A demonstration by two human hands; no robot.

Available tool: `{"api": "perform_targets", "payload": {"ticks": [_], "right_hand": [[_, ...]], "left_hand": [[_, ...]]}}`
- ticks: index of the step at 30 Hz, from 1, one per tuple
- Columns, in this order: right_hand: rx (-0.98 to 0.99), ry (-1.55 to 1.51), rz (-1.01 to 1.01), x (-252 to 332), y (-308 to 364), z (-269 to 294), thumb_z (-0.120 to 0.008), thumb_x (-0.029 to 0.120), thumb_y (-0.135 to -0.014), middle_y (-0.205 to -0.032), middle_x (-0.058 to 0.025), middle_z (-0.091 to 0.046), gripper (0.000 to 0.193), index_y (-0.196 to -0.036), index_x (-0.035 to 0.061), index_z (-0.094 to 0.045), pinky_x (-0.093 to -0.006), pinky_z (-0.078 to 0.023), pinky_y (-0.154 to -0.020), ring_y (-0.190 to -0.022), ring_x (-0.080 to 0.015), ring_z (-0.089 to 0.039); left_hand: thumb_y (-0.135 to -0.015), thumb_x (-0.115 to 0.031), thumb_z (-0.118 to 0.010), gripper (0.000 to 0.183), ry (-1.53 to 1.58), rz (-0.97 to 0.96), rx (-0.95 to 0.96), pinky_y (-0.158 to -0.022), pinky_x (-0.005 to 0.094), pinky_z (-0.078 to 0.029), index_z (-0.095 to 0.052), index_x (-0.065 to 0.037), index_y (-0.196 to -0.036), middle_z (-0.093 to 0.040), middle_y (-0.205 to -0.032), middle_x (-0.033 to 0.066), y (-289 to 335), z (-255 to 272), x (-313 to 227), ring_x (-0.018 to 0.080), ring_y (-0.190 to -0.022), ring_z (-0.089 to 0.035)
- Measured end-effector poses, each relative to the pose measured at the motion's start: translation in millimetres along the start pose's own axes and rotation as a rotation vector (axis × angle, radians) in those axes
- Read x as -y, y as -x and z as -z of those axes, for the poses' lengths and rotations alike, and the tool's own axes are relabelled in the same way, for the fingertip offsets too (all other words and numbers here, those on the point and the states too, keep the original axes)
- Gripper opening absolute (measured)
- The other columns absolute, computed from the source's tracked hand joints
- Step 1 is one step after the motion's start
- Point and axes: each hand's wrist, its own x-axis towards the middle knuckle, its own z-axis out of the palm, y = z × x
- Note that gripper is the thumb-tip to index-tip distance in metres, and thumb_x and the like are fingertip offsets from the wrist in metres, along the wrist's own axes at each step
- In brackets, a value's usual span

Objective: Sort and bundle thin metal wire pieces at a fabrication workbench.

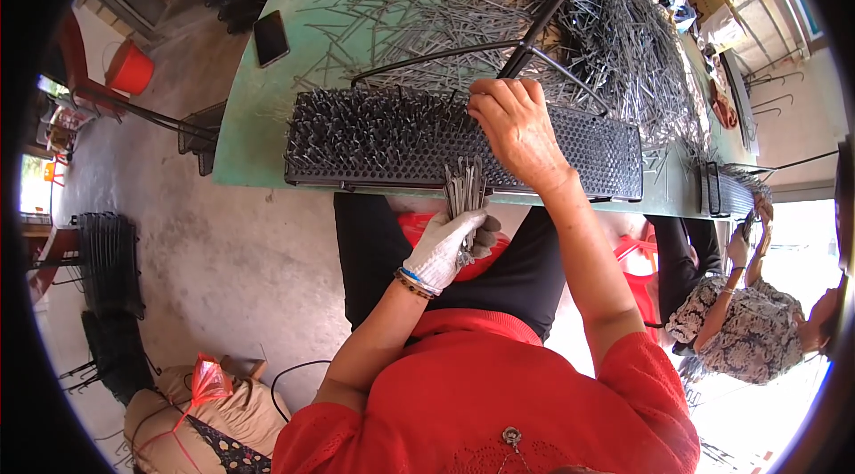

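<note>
In front of me a long black perforated rack [588, 153] lies along the near edge of the green table. Thin dark metal pins [356, 131] stand upright in the holes of its left half; the right half shows bare holes. My left hand [438, 251], in a white glove, is closed around a bundle of metal pins [464, 187] just off the rack's near side. Above the rack's middle, beside the filled holes, my bare right hand [518, 131] has its fingers pinched together. What they hold, if anything, is too small to name.
A black rod frame [552, 16] rises from the rack. Loose metal pins [614, 56] are heaped behind it across the green table [254, 131]. A phone [271, 38] lies at the table's left. To the right, another person [748, 323] works at a similar rack [735, 189].
</note>
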Motion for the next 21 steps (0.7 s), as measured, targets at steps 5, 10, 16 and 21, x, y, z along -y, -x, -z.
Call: {"api": "perform_targets", "payload": {"ticks": [5, 10, 16, 21], "right_hand": [[0.021, 0.040, 0.015, -4, 8, -10, -0.067, 0.012, -0.081, -0.100, -0.0022, -0.060, 0.012, -0.090, 0.0067, -0.062, -0.0356, -0.039, -0.084, -0.091, -0.0201, -0.057], [0.024, -0.017, -0.066, 1, 17, -13, -0.068, 0.010, -0.080, -0.101, -0.0024, -0.062, 0.012, -0.091, 0.0065, -0.065, -0.0363, -0.040, -0.083, -0.091, -0.0207, -0.058], [-0.151, -0.238, -0.278, 12, 33, 1, -0.069, 0.010, -0.082, -0.089, -0.0075, -0.066, 0.012, -0.091, 0.0010, -0.069, -0.0353, -0.048, -0.071, -0.076, -0.0245, -0.061], [0.093, -0.664, -0.677, 24, 64, 2, -0.072, 0.016, -0.084, -0.077, -0.0083, -0.067, 0.019, -0.090, -0.0027, -0.070, -0.0264, -0.047, -0.058, -0.063, -0.0119, -0.059]], "left_hand": [[-0.093, -0.015, -0.056, 0.018, -0.024, 0.007, -0.018, -0.061, 0.0264, -0.056, -0.057, -0.004, -0.107, -0.069, -0.090, 0.0095, 1, -3, -1, 0.0169, -0.074, -0.068], [-0.094, -0.016, -0.056, 0.019, -0.017, 0.007, -0.013, -0.064, 0.0286, -0.057, -0.057, -0.002, -0.107, -0.068, -0.091, 0.0103, -2, -1, 2, 0.0191, -0.076, -0.069], [-0.094, -0.018, -0.057, 0.021, 0.039, 0.004, -0.042, -0.065, 0.0289, -0.057, -0.058, -0.002, -0.108, -0.068, -0.090, 0.0094, -1, -3, 2, 0.0189, -0.076, -0.069], [-0.095, -0.019, -0.056, 0.023, 0.029, -0.069, 0.004, -0.064, 0.0271, -0.056, -0.059, -0.003, -0.110, -0.068, -0.090, 0.0078, 0, -12, 1, 0.0167, -0.075, -0.068]]}}
